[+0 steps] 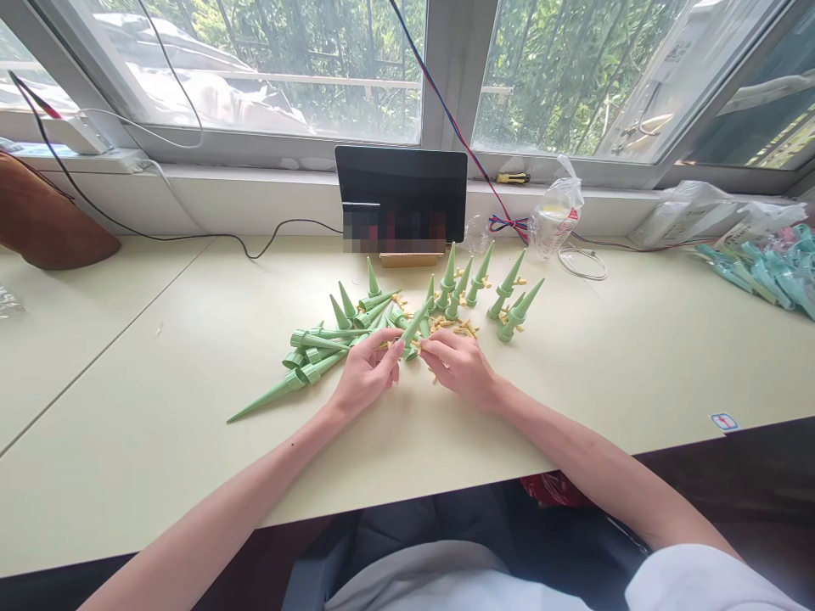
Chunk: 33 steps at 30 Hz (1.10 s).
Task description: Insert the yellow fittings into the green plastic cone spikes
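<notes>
My left hand [369, 367] is closed around a green plastic watering spike [415, 326], its pointed end tilted up and to the right. Against the side of that spike, my right hand [462, 363] pinches a small yellow valve [417, 346], partly covered by the fingers. Left of my hands lies a heap of loose green spikes [318, 356], one long one [267, 400] pointing toward the front left. Behind my right hand is a small pile of yellow valves [468, 327]. Several spikes with yellow valves fitted [509, 288] stand point-up at the back right.
A dark tablet [404, 191] leans on a small brown stand [412, 260] at the back. Bagged cup [555, 222], coiled white cable [582, 264] and teal plastic-wrapped items [773, 267] lie to the right. A brown bag [51, 216] and black cable [255, 255] are at left.
</notes>
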Each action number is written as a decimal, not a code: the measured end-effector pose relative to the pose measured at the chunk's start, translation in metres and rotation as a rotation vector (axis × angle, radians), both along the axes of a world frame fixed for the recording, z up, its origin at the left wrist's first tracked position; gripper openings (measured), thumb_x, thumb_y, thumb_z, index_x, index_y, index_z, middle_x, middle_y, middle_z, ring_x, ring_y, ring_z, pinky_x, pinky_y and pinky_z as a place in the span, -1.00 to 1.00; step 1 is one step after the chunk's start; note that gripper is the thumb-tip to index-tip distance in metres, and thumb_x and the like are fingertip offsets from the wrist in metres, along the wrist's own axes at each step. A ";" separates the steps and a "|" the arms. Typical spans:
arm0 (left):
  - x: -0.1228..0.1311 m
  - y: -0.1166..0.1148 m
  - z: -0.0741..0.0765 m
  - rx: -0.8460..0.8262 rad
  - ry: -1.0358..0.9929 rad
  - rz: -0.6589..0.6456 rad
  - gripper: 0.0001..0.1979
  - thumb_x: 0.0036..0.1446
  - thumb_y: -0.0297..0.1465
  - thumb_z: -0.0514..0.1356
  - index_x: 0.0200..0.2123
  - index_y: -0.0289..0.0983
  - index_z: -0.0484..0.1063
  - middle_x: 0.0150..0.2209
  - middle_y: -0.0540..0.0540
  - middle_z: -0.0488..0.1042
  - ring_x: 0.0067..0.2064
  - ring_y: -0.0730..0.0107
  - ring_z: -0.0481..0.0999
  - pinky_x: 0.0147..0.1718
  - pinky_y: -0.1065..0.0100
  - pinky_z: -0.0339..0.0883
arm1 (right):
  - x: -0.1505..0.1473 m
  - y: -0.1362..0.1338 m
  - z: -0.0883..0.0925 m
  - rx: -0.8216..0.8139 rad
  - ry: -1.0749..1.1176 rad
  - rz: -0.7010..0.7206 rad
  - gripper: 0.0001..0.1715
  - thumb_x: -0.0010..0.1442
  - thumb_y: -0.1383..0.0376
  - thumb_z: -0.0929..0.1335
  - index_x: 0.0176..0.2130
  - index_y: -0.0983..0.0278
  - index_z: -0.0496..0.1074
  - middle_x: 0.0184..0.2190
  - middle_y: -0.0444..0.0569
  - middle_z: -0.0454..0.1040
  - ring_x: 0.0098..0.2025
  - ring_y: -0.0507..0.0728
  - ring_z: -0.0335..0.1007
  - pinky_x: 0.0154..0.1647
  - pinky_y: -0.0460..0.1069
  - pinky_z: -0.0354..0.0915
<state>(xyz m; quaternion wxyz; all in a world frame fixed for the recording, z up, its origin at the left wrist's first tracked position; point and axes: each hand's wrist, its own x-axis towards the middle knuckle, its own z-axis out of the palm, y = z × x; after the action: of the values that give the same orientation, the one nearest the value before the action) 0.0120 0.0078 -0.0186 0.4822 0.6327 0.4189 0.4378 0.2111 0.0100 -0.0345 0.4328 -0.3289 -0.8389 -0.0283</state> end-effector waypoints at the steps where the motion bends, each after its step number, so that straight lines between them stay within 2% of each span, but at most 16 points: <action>1: 0.000 0.000 0.000 -0.001 0.002 -0.006 -0.66 0.24 -0.15 0.21 -0.06 -0.26 0.43 -0.66 0.10 0.36 -0.64 0.48 0.37 -0.63 0.46 0.31 | 0.000 0.000 0.000 -0.007 0.006 0.003 -0.84 0.37 0.37 0.27 -0.24 0.26 0.44 -0.33 0.00 0.51 -0.41 0.03 0.42 -0.44 -0.09 0.28; 11: -0.001 0.002 -0.003 0.004 -0.013 -0.058 -0.66 0.21 -0.21 0.24 -0.02 -0.27 0.46 -0.58 0.06 0.39 -0.61 0.44 0.45 -0.69 0.43 0.39 | 0.001 0.003 -0.007 -0.094 0.101 0.041 -0.87 0.35 0.35 0.29 -0.25 0.24 0.43 -0.38 -0.03 0.46 -0.45 0.02 0.32 -0.49 -0.10 0.24; 13: 0.000 0.002 -0.002 0.016 -0.018 -0.060 -0.68 0.21 -0.22 0.24 -0.03 -0.26 0.47 -0.48 0.02 0.44 -0.60 0.45 0.47 -0.70 0.42 0.41 | 0.001 0.003 -0.008 -0.112 0.107 0.044 -0.87 0.35 0.34 0.29 -0.26 0.24 0.43 -0.39 -0.04 0.45 -0.46 0.02 0.32 -0.48 -0.10 0.24; 15: 0.000 0.001 -0.001 0.044 -0.022 -0.064 -0.71 0.22 -0.23 0.23 -0.05 -0.24 0.49 -0.28 -0.06 0.48 -0.59 0.50 0.48 -0.71 0.41 0.42 | 0.001 0.003 -0.007 -0.131 0.113 0.045 -0.86 0.35 0.33 0.29 -0.27 0.24 0.42 -0.42 -0.06 0.43 -0.48 0.01 0.30 -0.48 -0.10 0.24; 17: 0.001 0.001 0.000 0.075 -0.021 -0.083 -0.72 0.23 -0.24 0.22 -0.04 -0.21 0.50 -0.11 -0.12 0.47 -0.56 0.52 0.51 -0.71 0.42 0.44 | 0.000 0.003 -0.007 -0.149 0.120 0.052 -0.86 0.34 0.33 0.29 -0.29 0.24 0.41 -0.45 -0.08 0.40 -0.50 0.00 0.28 -0.48 -0.10 0.23; 19: 0.001 0.001 0.001 0.101 -0.013 -0.098 -0.73 0.25 -0.25 0.19 -0.03 -0.20 0.51 -0.02 -0.15 0.44 -0.54 0.53 0.52 -0.69 0.42 0.45 | -0.001 0.002 -0.005 -0.166 0.130 0.060 -0.85 0.34 0.32 0.30 -0.31 0.25 0.40 -0.48 -0.11 0.38 -0.52 0.00 0.26 -0.48 -0.10 0.23; 25: 0.001 0.001 -0.002 0.148 0.025 -0.101 -0.73 0.30 -0.28 0.15 0.01 -0.19 0.49 -0.06 -0.16 0.45 -0.50 0.54 0.50 -0.66 0.48 0.42 | -0.003 0.000 -0.003 -0.204 0.115 0.069 -0.77 0.34 0.29 0.30 -0.39 0.26 0.36 -0.53 -0.13 0.35 -0.54 -0.01 0.25 -0.49 -0.11 0.22; 33: 0.002 0.001 -0.004 0.169 0.039 -0.076 -0.72 0.30 -0.25 0.14 -0.02 -0.22 0.49 -0.08 -0.18 0.45 -0.43 0.46 0.51 -0.65 0.47 0.44 | -0.002 0.000 -0.002 -0.236 0.096 0.085 -0.70 0.37 0.25 0.27 -0.40 0.27 0.38 -0.52 -0.10 0.38 -0.55 -0.01 0.24 -0.48 -0.10 0.23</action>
<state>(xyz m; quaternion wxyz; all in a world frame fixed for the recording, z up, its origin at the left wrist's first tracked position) 0.0138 0.0089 -0.0223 0.4350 0.6949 0.3657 0.4406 0.2089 0.0097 -0.0369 0.4314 -0.3425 -0.8280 0.1048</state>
